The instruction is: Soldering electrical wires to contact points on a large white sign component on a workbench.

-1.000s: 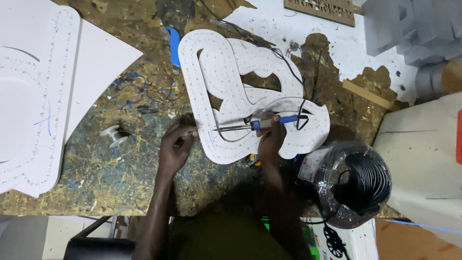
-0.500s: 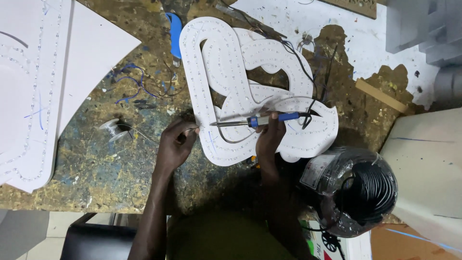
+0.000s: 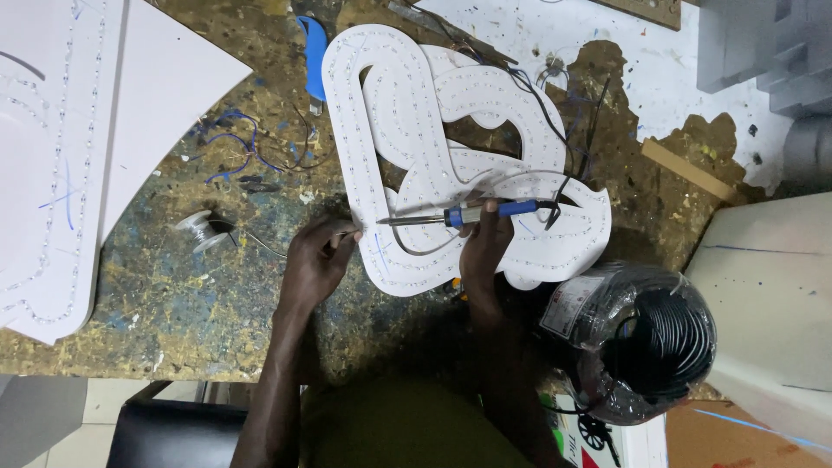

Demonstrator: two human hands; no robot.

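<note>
Near frame centre, right hand (image 3: 485, 247) grips soldering iron (image 3: 459, 215); left hand (image 3: 319, 260) pinches solder wire (image 3: 260, 245). Hot tip could scorch the white board (image 3: 390, 104) or fingers.

blue-handled soldering iron (image 3: 472, 214), white dotted panel (image 3: 407, 113)

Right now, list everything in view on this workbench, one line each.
Curved sign panel: one, white, dotted with small lights, bench centre.
Soldering iron: one, blue handle, lying across the panel's lower part.
Solder spool: one, silver wire, left of the left hand.
Cable coil: one, black, plastic-wrapped, lower right.
Flat panels: at least two, white, far left.
Loose wires: several, blue, between the panels.
Knife: one, blue, top centre.
Wooden strip: one, tan, right.
Workbench: one, paint-spattered.
Left hand: pinching thin wire at the panel's edge.
Right hand: holding the iron.
</note>
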